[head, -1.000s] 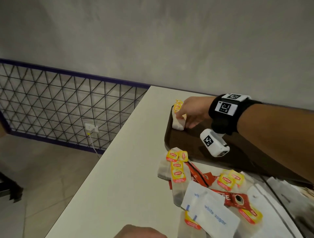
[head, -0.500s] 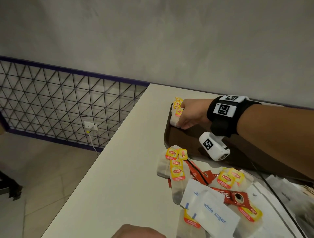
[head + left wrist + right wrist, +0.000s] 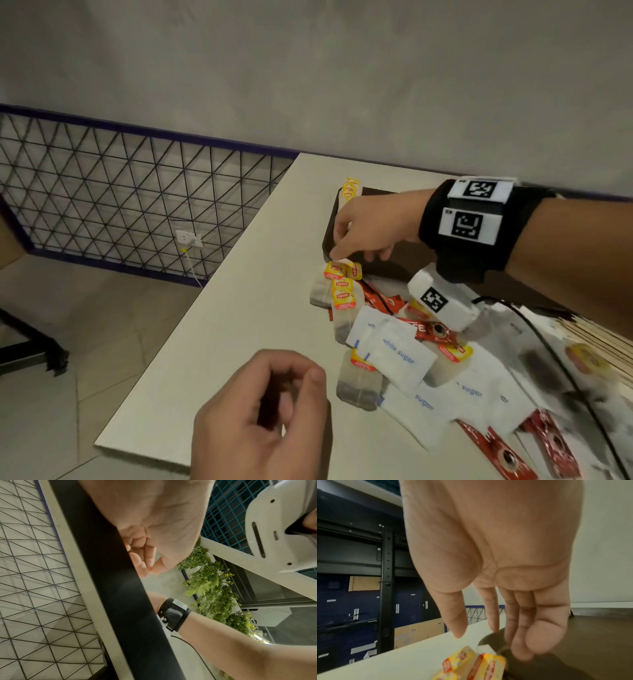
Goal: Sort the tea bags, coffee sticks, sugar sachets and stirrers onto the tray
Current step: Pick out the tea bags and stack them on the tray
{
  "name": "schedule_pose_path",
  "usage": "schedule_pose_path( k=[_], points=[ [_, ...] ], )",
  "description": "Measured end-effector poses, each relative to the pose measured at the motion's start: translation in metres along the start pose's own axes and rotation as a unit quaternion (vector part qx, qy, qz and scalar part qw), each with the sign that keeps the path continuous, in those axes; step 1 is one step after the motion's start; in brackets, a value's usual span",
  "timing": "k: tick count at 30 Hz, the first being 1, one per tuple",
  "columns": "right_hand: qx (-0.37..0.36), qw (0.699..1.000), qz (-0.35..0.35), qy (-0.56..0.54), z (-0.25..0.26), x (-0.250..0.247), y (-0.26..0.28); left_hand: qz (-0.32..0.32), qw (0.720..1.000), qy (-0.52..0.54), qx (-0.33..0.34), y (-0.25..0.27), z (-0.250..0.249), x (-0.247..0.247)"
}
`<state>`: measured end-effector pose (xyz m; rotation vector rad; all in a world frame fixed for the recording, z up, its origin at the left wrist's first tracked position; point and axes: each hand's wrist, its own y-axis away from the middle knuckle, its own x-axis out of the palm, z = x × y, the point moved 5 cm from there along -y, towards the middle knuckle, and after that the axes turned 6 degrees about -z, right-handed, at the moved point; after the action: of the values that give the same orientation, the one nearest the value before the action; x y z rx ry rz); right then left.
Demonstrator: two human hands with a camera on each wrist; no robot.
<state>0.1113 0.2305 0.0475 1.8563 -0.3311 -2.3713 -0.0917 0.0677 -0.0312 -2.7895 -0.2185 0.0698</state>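
Note:
A dark brown tray [image 3: 328, 236] lies on the white table, with a small stack of yellow-tagged tea bags [image 3: 350, 190] leaning in its far left corner. My right hand [image 3: 346, 255] hangs empty over the tray's near left edge. Its straight fingers point down just above the tags of loose tea bags [image 3: 342, 294]. The right wrist view shows that hand [image 3: 476, 632] spread above the yellow tags [image 3: 471, 665] and tray [image 3: 590, 635]. Red coffee sticks [image 3: 438, 332], white sugar sachets [image 3: 397, 353] and wooden stirrers [image 3: 599, 339] lie mixed nearby. My left hand [image 3: 301, 390] hovers loosely curled and empty.
The table [image 3: 239, 308] ends in a left edge with floor and a wire mesh fence [image 3: 120, 192] beyond. A black cable [image 3: 548, 349] runs from the right wrist camera across the pile. In the left wrist view the left hand [image 3: 150, 570] is beside the table's dark edge.
My right hand has let go of the tea bag stack in the tray's far corner and drawn back to the loose tea bags. My left hand has risen into view.

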Motion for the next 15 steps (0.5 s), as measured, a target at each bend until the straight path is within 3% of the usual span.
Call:
schedule_pose_path(
  k=[9, 15],
  points=[
    [0.01, 1.0, -0.02, -0.009, 0.014, 0.014, 0.008, -0.004, 1.0, -0.004, -0.022, 0.0, 0.008, -0.002],
    [-0.042, 0.996, -0.031, -0.072, 0.017, 0.015, 0.016, 0.001, 1.0, -0.001, -0.023, 0.001, 0.007, -0.003]
  ],
)
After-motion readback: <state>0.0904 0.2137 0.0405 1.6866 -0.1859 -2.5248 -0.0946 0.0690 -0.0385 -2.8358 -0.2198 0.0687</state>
